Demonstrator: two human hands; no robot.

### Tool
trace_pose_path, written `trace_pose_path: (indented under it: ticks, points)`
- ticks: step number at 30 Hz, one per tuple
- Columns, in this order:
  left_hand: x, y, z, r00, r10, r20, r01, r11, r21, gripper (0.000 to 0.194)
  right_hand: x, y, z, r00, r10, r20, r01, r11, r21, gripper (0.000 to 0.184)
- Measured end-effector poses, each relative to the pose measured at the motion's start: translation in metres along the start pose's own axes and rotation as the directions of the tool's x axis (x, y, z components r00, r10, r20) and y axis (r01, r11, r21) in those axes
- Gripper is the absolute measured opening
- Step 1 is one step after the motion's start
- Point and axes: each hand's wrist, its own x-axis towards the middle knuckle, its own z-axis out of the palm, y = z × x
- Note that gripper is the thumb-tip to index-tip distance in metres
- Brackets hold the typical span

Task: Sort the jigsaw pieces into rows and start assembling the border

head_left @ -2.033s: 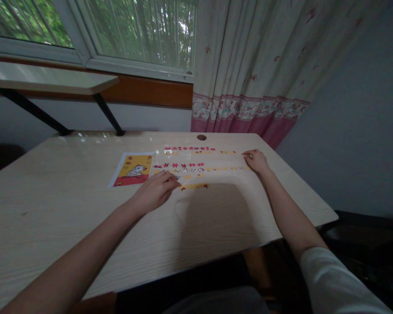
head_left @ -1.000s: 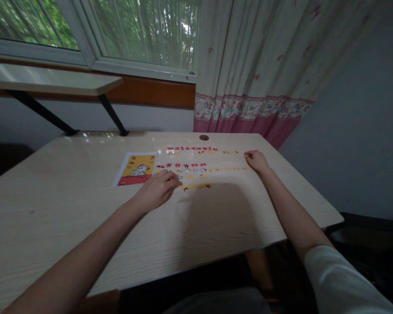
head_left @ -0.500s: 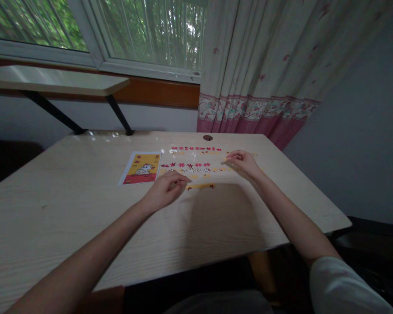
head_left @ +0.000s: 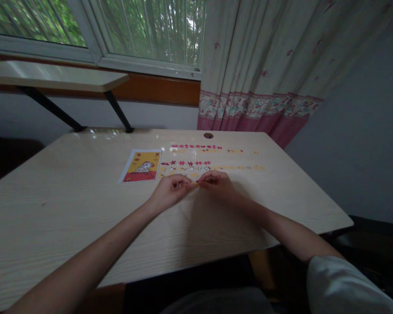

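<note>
My left hand [head_left: 170, 191] and my right hand [head_left: 216, 183] meet fingertip to fingertip over the near row of puzzle pieces, both pinched. Between them shows a small yellow piece [head_left: 195, 185], and the short joined yellow strip lies hidden under them. Rows of red and yellow jigsaw pieces [head_left: 196, 164] run across the pale wooden table [head_left: 68, 205] beyond my hands. A reference picture [head_left: 141, 165], yellow and red with a white cartoon animal, lies flat to the left of the rows.
A round cable hole [head_left: 208, 135] sits near the table's far edge. A second table top on black legs [head_left: 52, 80] stands behind, under the window. A floral curtain [head_left: 265, 65] hangs at the back right. The table's right edge drops to a dark floor.
My right hand has come in from the far right end of the rows to the near strip and now meets my left hand. My left hand has barely shifted.
</note>
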Motion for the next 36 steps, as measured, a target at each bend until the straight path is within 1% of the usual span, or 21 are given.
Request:
trace_pose_path:
  ticks: [3,5,6,7,9,10,12,15,18,21,23,26,28,30,33,36]
  points:
    - [0.001,-0.001,0.000,1.000,-0.005,-0.007,0.005,0.999,-0.046,0.022,-0.002,0.001,0.001,0.999,-0.041,-0.008,0.041,0.998,-0.042,0.017]
    - [0.002,-0.001,0.000,1.000,-0.007,-0.011,0.005,0.993,-0.118,0.022,-0.004,0.001,-0.001,0.994,-0.103,-0.033,0.098,0.986,-0.132,0.016]
    - [0.002,-0.002,-0.001,1.000,-0.010,-0.013,0.008,0.988,-0.154,0.021,-0.005,0.000,-0.002,0.987,-0.155,-0.046,0.143,0.969,-0.201,0.016]
    - [0.003,-0.002,-0.001,1.000,-0.015,-0.015,0.012,0.983,-0.184,0.021,-0.006,-0.001,-0.004,0.974,-0.221,-0.055,0.197,0.939,-0.281,0.015]
    - [0.004,-0.004,-0.002,1.000,-0.022,-0.020,0.017,0.976,-0.215,0.021,-0.007,-0.003,-0.006,0.935,-0.353,-0.030,0.305,0.846,-0.438,0.012]
    - [0.004,-0.005,-0.002,1.000,-0.021,-0.019,0.016,0.976,-0.219,0.021,-0.007,-0.004,-0.008,0.915,-0.404,-0.002,0.349,0.793,-0.500,0.012]
    - [0.004,-0.008,-0.002,1.000,-0.016,-0.011,0.013,0.975,-0.221,0.020,-0.007,-0.005,-0.009,0.885,-0.462,0.055,0.403,0.702,-0.588,0.011]
    - [0.005,-0.010,-0.003,1.000,-0.015,0.010,0.017,0.976,-0.217,0.019,-0.007,-0.004,-0.009,0.861,-0.497,0.109,0.435,0.609,-0.663,0.012]
    - [0.005,-0.009,-0.003,0.999,-0.027,0.030,0.033,0.975,-0.219,0.020,-0.007,-0.002,-0.008,0.832,-0.538,0.138,0.466,0.540,-0.701,0.014]
    - [0.005,-0.008,-0.001,0.998,-0.040,0.056,0.052,0.971,-0.234,0.021,-0.007,-0.002,-0.007,0.794,-0.586,0.161,0.506,0.492,-0.708,0.014]
    - [0.005,-0.009,-0.001,0.995,-0.045,0.085,0.064,0.970,-0.234,0.023,-0.008,-0.002,-0.006,0.783,-0.599,0.167,0.518,0.480,-0.708,0.013]
    - [0.007,-0.012,-0.008,0.996,-0.027,0.088,0.040,0.988,-0.148,0.026,-0.007,0.000,-0.006,0.806,-0.570,0.161,0.492,0.492,-0.718,0.011]
    - [0.009,-0.013,-0.018,0.998,0.028,0.056,-0.028,1.000,-0.006,0.023,-0.005,0.003,-0.005,0.839,-0.520,0.161,0.456,0.508,-0.731,0.012]
    - [0.010,-0.016,-0.028,0.993,0.105,0.058,-0.113,0.983,0.146,0.020,-0.004,0.005,-0.003,0.878,-0.446,0.172,0.413,0.526,-0.743,0.010]
    - [0.012,-0.022,-0.039,0.964,0.218,0.150,-0.250,0.936,0.246,0.024,-0.004,0.006,0.002,0.920,-0.332,0.208,0.368,0.546,-0.753,0.007]
    - [0.011,-0.029,-0.039,0.930,0.278,0.240,-0.341,0.897,0.280,0.028,-0.003,0.005,0.005,0.932,-0.280,0.230,0.351,0.547,-0.760,0.006]
